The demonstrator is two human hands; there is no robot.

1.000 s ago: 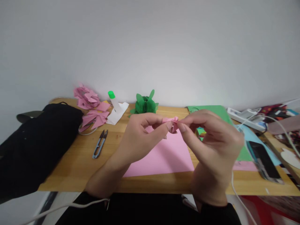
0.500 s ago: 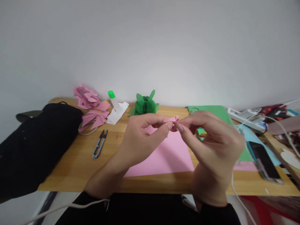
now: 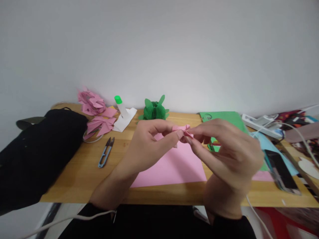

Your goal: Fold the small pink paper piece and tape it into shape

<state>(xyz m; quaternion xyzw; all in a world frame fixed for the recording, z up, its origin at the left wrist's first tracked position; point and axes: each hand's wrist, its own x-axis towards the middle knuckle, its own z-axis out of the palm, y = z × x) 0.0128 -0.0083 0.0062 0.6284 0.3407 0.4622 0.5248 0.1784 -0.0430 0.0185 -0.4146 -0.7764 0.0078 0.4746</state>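
Note:
A small folded piece of pink paper (image 3: 181, 128) is pinched between both hands, above the table. My left hand (image 3: 154, 142) grips its left side between thumb and forefinger. At the right end, my right hand (image 3: 224, 146) holds it with thumb and fingertips. Part of the piece is hidden by the fingers. Below the hands lies a flat pink sheet of paper (image 3: 171, 169). Just behind them stands a green pleated paper ball with leaf shapes (image 3: 155, 111).
Thread snips (image 3: 106, 152) lie left, near a black cloth bag (image 3: 47, 149). Behind are a glue stick (image 3: 121, 105) and pink paper pieces (image 3: 101, 126). On the right are green sheets (image 3: 224, 118), a power strip (image 3: 261, 125), a phone (image 3: 281, 171) and white cables.
My right fingers have shifted slightly on the pink piece, and its right end now shows more, angled down to the right. My left hand has barely moved.

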